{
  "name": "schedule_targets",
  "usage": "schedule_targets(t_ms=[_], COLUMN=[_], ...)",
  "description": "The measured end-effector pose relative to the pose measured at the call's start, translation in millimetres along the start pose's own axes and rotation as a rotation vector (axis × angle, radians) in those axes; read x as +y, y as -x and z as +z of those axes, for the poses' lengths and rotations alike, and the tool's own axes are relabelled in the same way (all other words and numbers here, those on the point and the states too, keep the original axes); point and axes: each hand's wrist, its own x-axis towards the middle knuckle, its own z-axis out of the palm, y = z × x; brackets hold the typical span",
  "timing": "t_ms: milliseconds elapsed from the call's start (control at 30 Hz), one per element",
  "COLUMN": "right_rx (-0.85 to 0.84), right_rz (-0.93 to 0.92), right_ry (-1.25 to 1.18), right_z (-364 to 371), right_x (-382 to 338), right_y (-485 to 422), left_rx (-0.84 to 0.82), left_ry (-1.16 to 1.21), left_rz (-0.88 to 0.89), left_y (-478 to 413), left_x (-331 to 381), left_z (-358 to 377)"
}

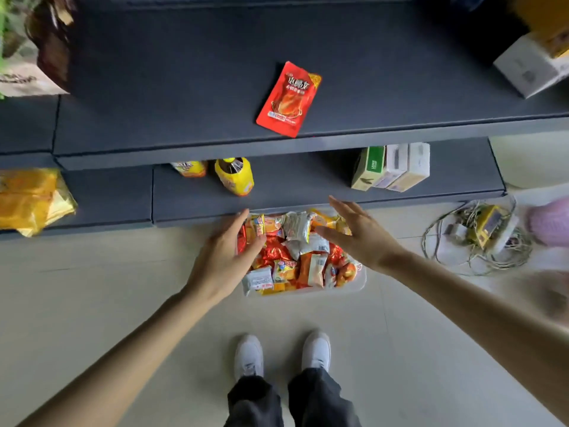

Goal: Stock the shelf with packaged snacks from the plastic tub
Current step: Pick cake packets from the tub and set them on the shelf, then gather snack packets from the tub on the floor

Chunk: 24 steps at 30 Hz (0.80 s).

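clear tub [362,280] heaped with snack packets [295,251]; left hand [226,257], right hand [358,234] spread, holding nothing.

The left hand [224,257] covers the tub's [360,282] left side, and the right hand [360,235] hides its far right corner. Its far rim is lost at the lower shelf's [308,186] edge. Print on the snacks [286,257] is too small to read. The upper shelf [184,87] hides most of the left bottle [191,168] and part of the boxes [391,167]. The yellow bag [27,198] is cut by the left edge. By the right edge a pink thing [551,223] is blurred and cut off; I cannot tell what it is. The white box [529,66] is blurred and cropped too.
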Motion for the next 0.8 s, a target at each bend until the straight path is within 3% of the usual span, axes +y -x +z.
schedule_targets(t_ms=[133, 267, 367, 533, 800], right_rx=[0.002, 0.016, 0.065, 0.216, 0.454], right_rz=[0.031, -0.076, -0.208, -0.387, -0.511], right_ry=[0.017, 0.232, 0.463, 0.68, 0.406], right_z=[79, 138, 173, 200, 179], right_x=[65, 109, 134, 164, 158], right_y=[-64, -123, -169, -209, -195], left_rx=[-0.069, -0.087, 0.013, 0.166, 0.284], left_ry=[-0.147, -0.349, -0.586, -0.686, -0.552], left_rz=[-0.003, 0.081, 0.22, 0.382, 0.513], left_y=[-37, -79, -117, -156, -155], left_x=[-77, -141, -184, -222, -237], left_z=[72, 132, 172, 207, 218])
